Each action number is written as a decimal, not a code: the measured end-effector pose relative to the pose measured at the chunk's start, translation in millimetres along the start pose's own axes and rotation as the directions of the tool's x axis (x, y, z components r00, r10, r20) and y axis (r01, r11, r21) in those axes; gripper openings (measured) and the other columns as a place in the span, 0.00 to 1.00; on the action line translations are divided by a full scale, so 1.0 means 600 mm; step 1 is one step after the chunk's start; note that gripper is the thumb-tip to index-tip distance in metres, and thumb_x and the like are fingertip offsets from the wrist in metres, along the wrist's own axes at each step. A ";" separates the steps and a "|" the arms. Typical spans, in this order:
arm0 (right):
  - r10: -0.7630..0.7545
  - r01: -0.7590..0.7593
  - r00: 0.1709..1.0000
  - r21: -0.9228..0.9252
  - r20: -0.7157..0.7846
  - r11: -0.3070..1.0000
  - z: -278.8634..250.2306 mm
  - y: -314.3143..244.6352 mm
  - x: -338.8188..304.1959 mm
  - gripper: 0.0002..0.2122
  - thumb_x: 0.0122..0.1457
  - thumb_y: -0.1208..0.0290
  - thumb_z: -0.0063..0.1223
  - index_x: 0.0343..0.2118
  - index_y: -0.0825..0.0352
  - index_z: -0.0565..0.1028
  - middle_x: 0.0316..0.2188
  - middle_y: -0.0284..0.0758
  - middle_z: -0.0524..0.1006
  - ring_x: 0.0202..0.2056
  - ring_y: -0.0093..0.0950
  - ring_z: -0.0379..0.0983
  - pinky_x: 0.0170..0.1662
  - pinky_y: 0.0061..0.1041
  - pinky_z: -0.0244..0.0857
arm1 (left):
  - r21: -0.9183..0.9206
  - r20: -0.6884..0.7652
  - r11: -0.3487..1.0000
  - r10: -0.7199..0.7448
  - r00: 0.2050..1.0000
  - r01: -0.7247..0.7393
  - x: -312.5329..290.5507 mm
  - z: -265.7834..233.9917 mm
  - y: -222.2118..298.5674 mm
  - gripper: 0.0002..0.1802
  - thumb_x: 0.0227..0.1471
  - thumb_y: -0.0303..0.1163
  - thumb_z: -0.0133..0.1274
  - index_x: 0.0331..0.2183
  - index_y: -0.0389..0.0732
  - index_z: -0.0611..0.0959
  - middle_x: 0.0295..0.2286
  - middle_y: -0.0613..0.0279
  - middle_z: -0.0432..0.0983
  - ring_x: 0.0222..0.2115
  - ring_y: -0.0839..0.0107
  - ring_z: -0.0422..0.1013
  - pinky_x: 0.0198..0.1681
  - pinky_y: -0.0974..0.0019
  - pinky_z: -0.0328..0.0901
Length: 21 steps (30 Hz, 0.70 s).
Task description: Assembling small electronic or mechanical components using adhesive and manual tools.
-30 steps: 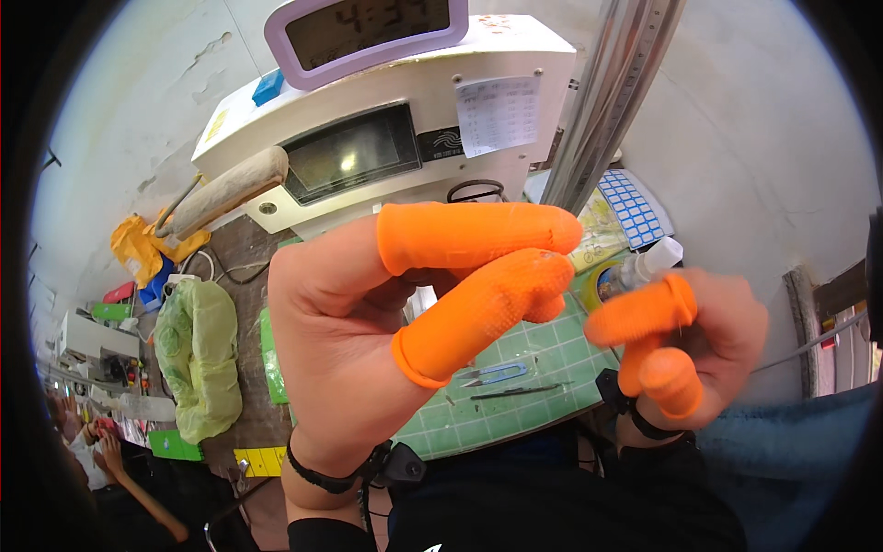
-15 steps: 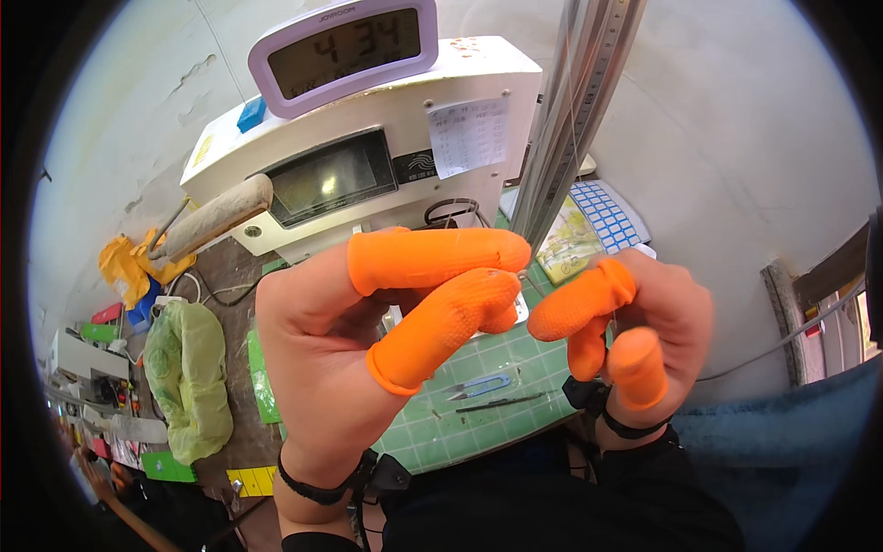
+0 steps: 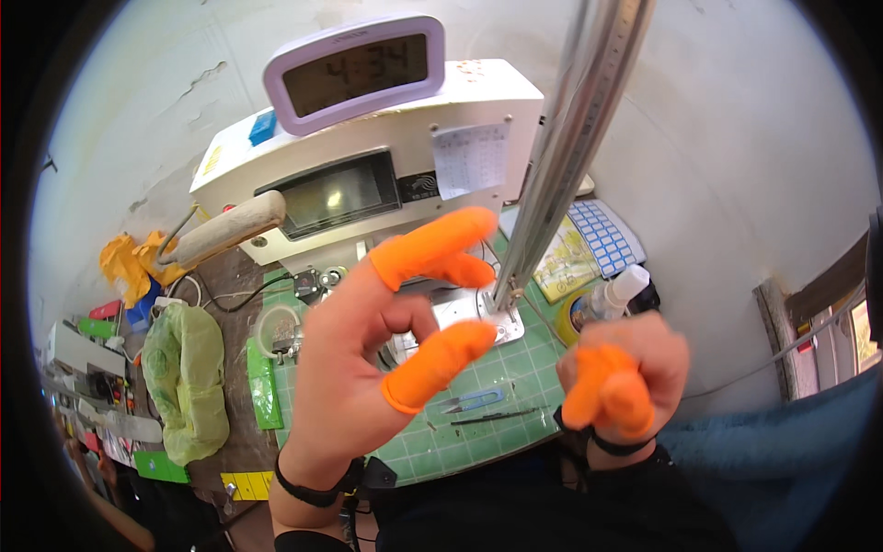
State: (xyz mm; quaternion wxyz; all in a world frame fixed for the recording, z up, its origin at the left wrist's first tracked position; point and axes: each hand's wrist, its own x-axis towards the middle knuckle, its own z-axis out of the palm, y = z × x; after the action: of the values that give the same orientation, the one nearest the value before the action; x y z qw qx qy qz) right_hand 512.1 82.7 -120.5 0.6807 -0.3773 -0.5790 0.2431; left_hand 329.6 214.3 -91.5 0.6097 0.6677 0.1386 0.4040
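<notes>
My left hand [image 3: 359,354] is raised above the bench, its thumb and fingers spread apart with nothing between them. Orange rubber finger cots cover its thumb and fingertips. To the right, my right hand [image 3: 625,377] is closed, its orange-covered thumb and finger pressed together. Whatever they may hold is too small or hidden to make out. Below and between the hands, blue-handled thread snips [image 3: 478,399] and dark tweezers [image 3: 501,415] lie on the green gridded mat [image 3: 414,451]. Behind my left fingers a metal fixture plate [image 3: 506,327] is partly covered.
A white machine [image 3: 368,225] with a dark screen carries a lilac digital clock [image 3: 359,74]. A metal ruled post [image 3: 575,138] rises beside it. A spray bottle [image 3: 616,293] stands behind my right hand. Farther left are a yellow-green bag [image 3: 189,377] and a padded handle [image 3: 230,225].
My left hand has opened from a pinch, its thumb and fingers parting. My right hand has drawn away, lower, and its fingers have curled closed. The view has tilted slightly.
</notes>
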 end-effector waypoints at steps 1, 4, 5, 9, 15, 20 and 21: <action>0.009 -0.010 0.998 0.017 0.060 1.000 -0.006 0.005 -0.018 0.09 0.59 0.73 0.60 0.26 0.72 0.77 0.20 0.36 0.78 0.19 0.31 0.74 0.24 0.24 0.65 | 0.107 -0.015 0.994 -0.033 0.999 0.034 -0.015 -0.005 -0.004 0.29 0.51 0.25 0.64 0.55 0.32 0.76 0.33 0.58 0.81 0.21 0.84 0.67 0.25 0.79 0.62; 0.105 -0.101 0.941 -0.028 0.322 0.994 -0.023 0.021 -0.059 0.07 0.59 0.75 0.60 0.28 0.72 0.76 0.22 0.38 0.79 0.21 0.34 0.73 0.24 0.26 0.65 | 0.421 -0.037 0.901 -0.105 0.994 0.110 -0.088 -0.035 0.004 0.38 0.50 0.26 0.66 0.61 0.36 0.70 0.31 0.59 0.80 0.24 0.80 0.69 0.29 0.76 0.65; 0.234 -0.244 0.878 -0.032 0.418 0.969 -0.022 0.032 -0.074 0.06 0.60 0.75 0.59 0.28 0.71 0.76 0.24 0.37 0.79 0.23 0.35 0.75 0.26 0.26 0.66 | 0.597 -0.029 0.788 -0.166 0.986 0.151 -0.106 -0.048 0.004 0.41 0.50 0.27 0.67 0.63 0.38 0.68 0.32 0.59 0.80 0.24 0.78 0.69 0.30 0.75 0.66; 0.323 -0.371 0.767 -0.028 0.554 0.928 0.038 0.086 -0.115 0.05 0.60 0.73 0.56 0.29 0.67 0.76 0.25 0.34 0.79 0.25 0.35 0.76 0.28 0.26 0.66 | 0.210 0.257 0.929 -0.354 0.899 0.306 -0.145 -0.027 -0.012 0.31 0.49 0.25 0.66 0.55 0.32 0.75 0.46 0.55 0.78 0.25 0.80 0.72 0.30 0.74 0.67; 0.535 -0.470 0.603 -0.278 0.592 0.838 0.071 0.048 -0.093 0.08 0.61 0.70 0.58 0.26 0.66 0.77 0.22 0.34 0.77 0.23 0.34 0.75 0.26 0.26 0.66 | -0.005 0.242 0.972 -0.228 0.943 0.236 -0.194 -0.087 -0.027 0.06 0.54 0.27 0.62 0.35 0.36 0.87 0.28 0.57 0.83 0.29 0.65 0.79 0.32 0.69 0.71; 0.083 0.187 0.646 -0.262 0.759 0.947 0.167 0.018 -0.049 0.10 0.53 0.65 0.66 0.27 0.64 0.76 0.23 0.32 0.72 0.22 0.29 0.72 0.24 0.28 0.66 | 0.537 0.107 0.839 -0.170 0.980 0.087 -0.245 -0.096 -0.059 0.10 0.49 0.25 0.60 0.37 0.37 0.84 0.26 0.56 0.76 0.26 0.58 0.75 0.28 0.61 0.69; -0.037 0.282 0.681 -0.215 0.732 0.935 0.195 0.012 -0.045 0.10 0.52 0.65 0.67 0.28 0.63 0.76 0.24 0.32 0.71 0.22 0.29 0.72 0.24 0.28 0.66 | 0.588 0.153 0.808 -0.143 0.978 0.026 -0.252 -0.096 -0.063 0.11 0.46 0.23 0.59 0.36 0.37 0.82 0.25 0.56 0.73 0.26 0.54 0.73 0.29 0.57 0.69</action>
State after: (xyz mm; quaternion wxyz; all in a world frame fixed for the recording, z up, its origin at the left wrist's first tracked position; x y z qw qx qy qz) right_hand 393.7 93.7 -137.3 0.3512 -0.3020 -0.8596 0.2156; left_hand 204.5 160.9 -186.7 0.4035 0.8507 0.2267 0.2490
